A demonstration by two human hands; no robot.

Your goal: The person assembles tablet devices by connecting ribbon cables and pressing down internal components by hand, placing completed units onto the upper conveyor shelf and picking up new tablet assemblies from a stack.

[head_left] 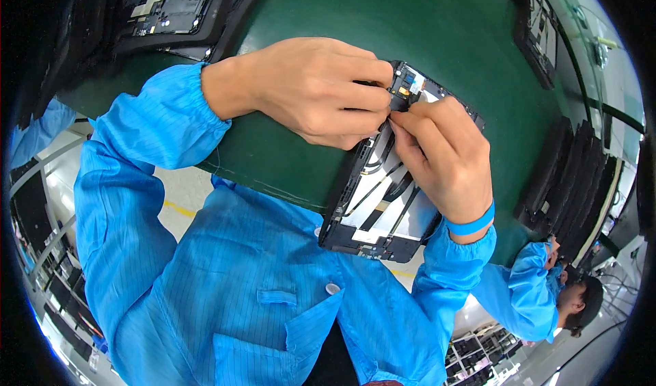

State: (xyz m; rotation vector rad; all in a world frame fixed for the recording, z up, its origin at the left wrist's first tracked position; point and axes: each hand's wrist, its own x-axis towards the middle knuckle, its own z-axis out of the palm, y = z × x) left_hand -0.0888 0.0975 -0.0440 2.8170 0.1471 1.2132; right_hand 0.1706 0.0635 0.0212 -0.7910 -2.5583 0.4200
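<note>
An opened tablet (372, 234), with black frame, silvery inner plates and dark cables, lies tilted at the near edge of the green work mat (437, 27). My left hand (321, 92) is closed at its left edge, fingers curled and fingertips pressed near the top corner. Thumb and forefinger of my right hand (444, 153) are pinched together over the tablet's upper part, close to the left fingertips. Whatever they hold is too small or hidden to make out. A blue band (471, 223) circles my right wrist. Small blue and yellow parts show near the tablet's top corner.
Black foam trays (222, 27) with another opened tablet (179, 13) sit at the far left. One more tray holding a device (538, 34) stands far right. Stacked black trays (557, 174) line the right side, near a person in a blue smock (523, 297).
</note>
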